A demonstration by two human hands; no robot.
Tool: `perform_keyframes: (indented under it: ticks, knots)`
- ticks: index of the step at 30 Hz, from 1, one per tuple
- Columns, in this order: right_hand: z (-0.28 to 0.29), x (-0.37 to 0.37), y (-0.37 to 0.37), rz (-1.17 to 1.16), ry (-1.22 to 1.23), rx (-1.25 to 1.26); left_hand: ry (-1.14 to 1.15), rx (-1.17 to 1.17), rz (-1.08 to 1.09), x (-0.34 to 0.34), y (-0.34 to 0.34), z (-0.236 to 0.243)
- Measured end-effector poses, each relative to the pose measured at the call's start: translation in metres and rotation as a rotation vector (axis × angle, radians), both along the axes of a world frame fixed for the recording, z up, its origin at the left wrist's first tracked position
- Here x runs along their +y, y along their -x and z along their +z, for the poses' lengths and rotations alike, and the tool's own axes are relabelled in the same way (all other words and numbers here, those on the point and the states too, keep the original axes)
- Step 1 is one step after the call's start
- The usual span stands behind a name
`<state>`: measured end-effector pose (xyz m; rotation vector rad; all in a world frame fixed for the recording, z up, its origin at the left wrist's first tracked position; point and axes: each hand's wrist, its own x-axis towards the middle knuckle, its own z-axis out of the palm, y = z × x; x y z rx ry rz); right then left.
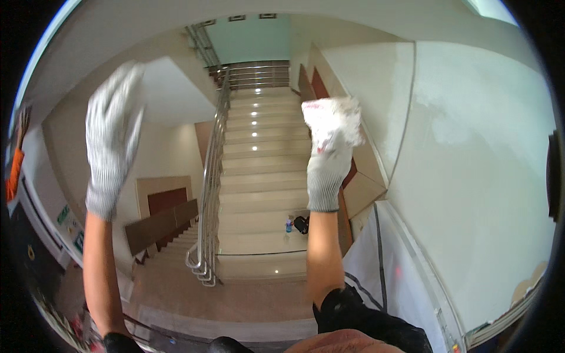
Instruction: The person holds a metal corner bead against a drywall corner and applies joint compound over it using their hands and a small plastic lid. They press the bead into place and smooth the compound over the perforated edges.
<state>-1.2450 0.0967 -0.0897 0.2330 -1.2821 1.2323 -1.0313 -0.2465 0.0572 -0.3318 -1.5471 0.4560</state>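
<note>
My left hand (114, 129) is raised at the left in a white knitted glove. Its fingers stretch upward, slightly blurred, with nothing in them. My right hand (329, 167), gloved the same way, is held up in front of the stairs. It grips a crumpled white rag-like pad (334, 116) with reddish smears; the pad hides most of the fingers. Neither hand touches a wall. The nearest surface on the right is a pale wall (471, 153) with whiter, uneven patches across its upper part.
Ahead, a tiled staircase (262, 176) climbs beside a metal railing (210, 170); another flight (176, 244) descends at the left. A small blue bottle (288, 226) and a black bag (301, 224) sit on a low step. White sheeting (365, 259) hangs at lower right.
</note>
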Motion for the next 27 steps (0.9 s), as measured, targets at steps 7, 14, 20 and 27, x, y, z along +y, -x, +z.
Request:
perform_keyframes:
  ticks: [7, 14, 20, 27]
  knots:
    - [0.195, 0.131, -0.004, 0.244, 0.399, 0.428, 0.356, 0.316, -0.076, 0.161, 0.057, 0.226]
    - [0.301, 0.282, 0.046, -0.675, 0.230, 0.350, 0.639, 0.331, -0.123, 0.230, 0.049, 0.323]
    - [0.362, 0.302, 0.048, -0.159, 0.275, 0.570, 0.540, 0.115, -0.056, 0.247, 0.034, 0.336]
    - [0.398, 0.296, 0.024, -0.242, 0.010, 1.046, 0.530, 0.048, -0.053, 0.245, 0.049, 0.335]
